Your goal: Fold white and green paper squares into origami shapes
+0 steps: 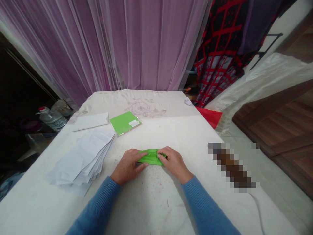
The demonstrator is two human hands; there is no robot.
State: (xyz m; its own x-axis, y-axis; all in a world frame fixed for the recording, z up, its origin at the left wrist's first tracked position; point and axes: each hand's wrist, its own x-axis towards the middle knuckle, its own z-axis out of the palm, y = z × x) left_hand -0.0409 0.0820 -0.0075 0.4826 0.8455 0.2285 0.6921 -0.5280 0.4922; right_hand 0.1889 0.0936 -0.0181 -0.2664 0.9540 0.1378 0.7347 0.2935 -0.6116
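A strip of folded green paper (152, 157), creased along its length, lies on the white tablecloth between my hands. My left hand (130, 164) holds its left end, the fingers reaching over the top and the thumb along the near edge. At the other end my right hand (174, 163) has thumb and fingertips pinched on the paper. The far right tip is partly hidden by that hand. Beyond it to the left lies a flat green packet (123, 121) with a small white label.
A loose stack of white paper sheets (83, 156) spreads on the left, with a flat white pad (91, 121) behind it. On the right a pixelated item (231, 166) has a cord (258, 209) trailing off the table. A crumpled scrap (187, 101) lies near the far right corner.
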